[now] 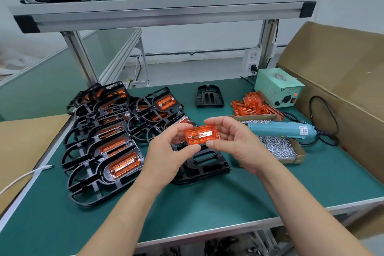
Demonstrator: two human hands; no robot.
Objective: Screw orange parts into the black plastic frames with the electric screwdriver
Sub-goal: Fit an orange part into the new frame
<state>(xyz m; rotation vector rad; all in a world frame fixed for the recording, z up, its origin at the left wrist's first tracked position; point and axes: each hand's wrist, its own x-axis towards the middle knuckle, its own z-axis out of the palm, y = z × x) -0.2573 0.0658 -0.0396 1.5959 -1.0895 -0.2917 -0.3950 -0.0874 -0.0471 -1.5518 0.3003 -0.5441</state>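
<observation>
Head view: both forearms reach in from the lower edge and meet over the green mat (207, 199). The left hand (166, 147) and the right hand (234, 141) share one orange part (201, 135), held up between them.

The left hand has its palm turned inward. Its thumb presses the part's lower left edge and its curled fingers wrap behind the left end. The right hand mirrors it, with the thumb on the lower right corner and bent fingers arched over the top right edge. Both hands pinch the part, and neither holds anything else.

The part's broad, ribbed face is turned up toward the camera. Its long axis runs from hand to hand, with the right end slightly higher than the left.

Directly beneath the hands a bare black frame (205, 164) lies flat on the mat. To the left of the left hand sits a heap of finished frames (108, 147), orange inserts showing.

Just right of the right hand, the electric screwdriver (280, 130) lies across a cardboard tray of screws (278, 147), its tip pointing toward that hand. Beyond the right hand lies a pile of loose orange parts (255, 104), and beyond both hands another empty frame (209, 96).
</observation>
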